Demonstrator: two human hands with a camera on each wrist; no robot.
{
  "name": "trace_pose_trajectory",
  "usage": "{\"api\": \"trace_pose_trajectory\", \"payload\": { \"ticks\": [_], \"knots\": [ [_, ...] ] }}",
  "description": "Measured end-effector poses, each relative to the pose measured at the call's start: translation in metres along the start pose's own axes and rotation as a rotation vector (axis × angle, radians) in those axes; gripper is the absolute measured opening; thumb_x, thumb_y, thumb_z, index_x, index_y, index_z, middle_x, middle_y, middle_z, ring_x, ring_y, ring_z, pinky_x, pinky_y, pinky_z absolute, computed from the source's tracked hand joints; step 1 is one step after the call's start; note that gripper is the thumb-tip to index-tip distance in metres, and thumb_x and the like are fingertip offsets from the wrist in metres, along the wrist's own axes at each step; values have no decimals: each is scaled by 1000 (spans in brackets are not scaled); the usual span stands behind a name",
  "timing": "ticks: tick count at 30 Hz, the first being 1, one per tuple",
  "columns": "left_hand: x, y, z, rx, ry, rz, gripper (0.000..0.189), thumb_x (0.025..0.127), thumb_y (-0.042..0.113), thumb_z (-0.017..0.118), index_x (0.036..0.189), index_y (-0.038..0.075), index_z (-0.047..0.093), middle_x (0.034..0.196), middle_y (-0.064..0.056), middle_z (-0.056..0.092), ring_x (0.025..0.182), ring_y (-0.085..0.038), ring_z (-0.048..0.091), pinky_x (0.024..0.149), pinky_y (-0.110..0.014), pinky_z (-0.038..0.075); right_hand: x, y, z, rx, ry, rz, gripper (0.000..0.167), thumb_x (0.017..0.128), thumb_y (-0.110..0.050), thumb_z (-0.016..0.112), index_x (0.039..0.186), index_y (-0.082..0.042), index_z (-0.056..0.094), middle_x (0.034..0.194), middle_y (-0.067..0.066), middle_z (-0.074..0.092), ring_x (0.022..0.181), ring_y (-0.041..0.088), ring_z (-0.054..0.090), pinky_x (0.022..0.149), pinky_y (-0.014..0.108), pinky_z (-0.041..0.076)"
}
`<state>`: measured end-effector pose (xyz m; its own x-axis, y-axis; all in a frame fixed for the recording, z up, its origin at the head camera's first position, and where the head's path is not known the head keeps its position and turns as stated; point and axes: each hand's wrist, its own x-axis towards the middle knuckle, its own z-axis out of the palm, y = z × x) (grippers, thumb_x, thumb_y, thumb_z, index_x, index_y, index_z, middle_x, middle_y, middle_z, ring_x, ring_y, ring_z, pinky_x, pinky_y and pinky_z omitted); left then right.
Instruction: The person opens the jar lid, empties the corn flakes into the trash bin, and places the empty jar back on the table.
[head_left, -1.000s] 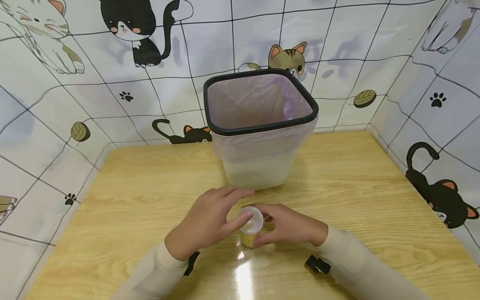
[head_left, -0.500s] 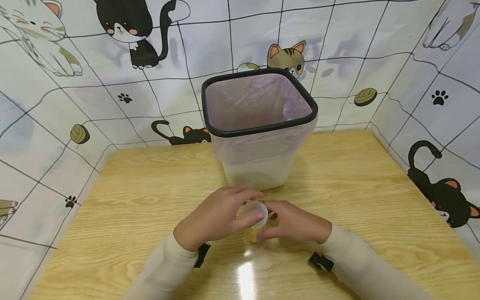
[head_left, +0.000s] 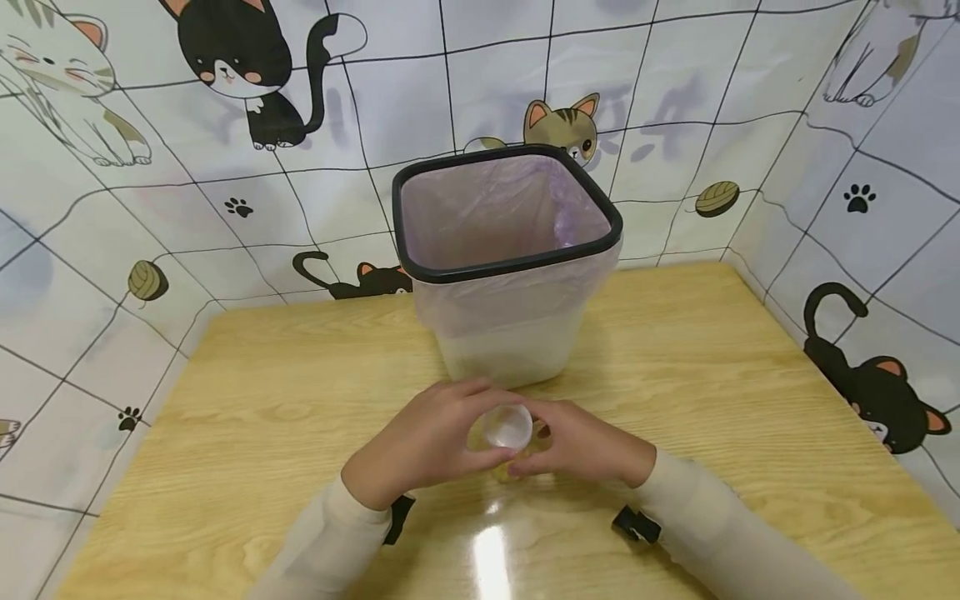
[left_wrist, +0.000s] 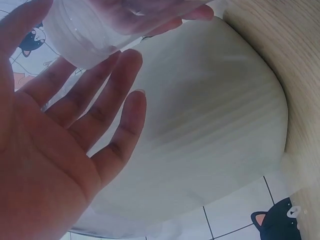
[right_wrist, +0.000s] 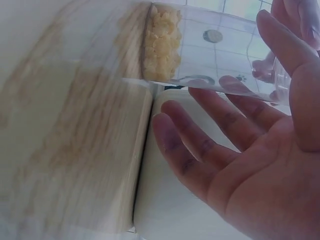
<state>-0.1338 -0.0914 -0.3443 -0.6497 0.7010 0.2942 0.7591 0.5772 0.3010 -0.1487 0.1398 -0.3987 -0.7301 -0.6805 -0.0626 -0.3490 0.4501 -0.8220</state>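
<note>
A clear plastic jar [right_wrist: 220, 50] stands upright on the table, with pale yellow chunks [right_wrist: 162, 45] filling its bottom part. Its translucent white lid [head_left: 508, 427] faces up in the head view. My left hand [head_left: 427, 433] reaches from the left and grips the lid's edge between thumb and fingers. From the other side, my right hand [head_left: 588, 442] holds the jar body, its thumb at the near side and its fingers at the far side. In the left wrist view, the lid [left_wrist: 82, 40] lies between thumb and fingers; the other fingers extend loosely.
Just behind the jar stands a white bin [head_left: 502, 350] with a black rim [head_left: 510, 271] and a thin purplish liner [head_left: 480, 208]. The wooden table [head_left: 285, 383] is bordered by walls with a cat-patterned sheet [head_left: 405, 92]. A black strap clip [head_left: 636, 525] hangs at the right wrist.
The left thumb and fingers have come in round the lid from a wider spread. The jar has shifted slightly right and closer to the bin, with the right hand staying on it.
</note>
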Motion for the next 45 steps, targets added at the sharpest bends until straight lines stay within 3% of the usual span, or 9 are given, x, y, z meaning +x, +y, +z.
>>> {"api": "trace_pose_trajectory", "payload": {
  "ticks": [15,21,26,34,39,45],
  "knots": [
    [1,1,6,78,34,3,49,83,47,78,125,27,65,104,10,65,88,-10,63,81,-31,53,0,-4,-5,-68,15,11,57,78,-46,82,128,-28,61,107,-18,69,97,11,66,81,29,52],
    [4,6,8,77,27,-4,48,85,48,76,127,28,64,113,11,66,98,-9,64,84,-33,53,-2,-4,-6,-73,21,15,57,79,-44,83,127,-24,61,104,-15,70,93,14,66,76,28,52],
    [4,8,11,81,38,21,46,86,50,74,126,28,66,119,12,67,108,-9,64,91,-33,52,-2,-3,-4,-66,14,15,57,79,-45,83,127,-25,60,104,-16,69,95,13,67,76,26,52],
    [-3,6,14,89,82,76,47,85,42,75,129,30,64,115,14,65,105,-6,62,90,-31,50,-4,-3,-5,-71,0,11,65,78,-45,83,135,-27,58,107,-18,68,97,10,68,82,34,56],
    [-6,7,12,97,73,67,52,80,32,73,130,29,62,113,13,64,102,-6,62,91,-33,50,-4,-3,-3,-44,-9,8,64,77,-43,84,134,-28,58,105,-19,68,95,9,67,79,29,55],
    [-6,9,12,110,39,26,46,86,39,71,130,28,61,111,11,64,101,-7,62,91,-34,50,-3,-1,-2,-65,-2,-9,53,76,-45,84,122,-27,63,101,-18,69,89,8,66,76,27,53]
  ]
}}
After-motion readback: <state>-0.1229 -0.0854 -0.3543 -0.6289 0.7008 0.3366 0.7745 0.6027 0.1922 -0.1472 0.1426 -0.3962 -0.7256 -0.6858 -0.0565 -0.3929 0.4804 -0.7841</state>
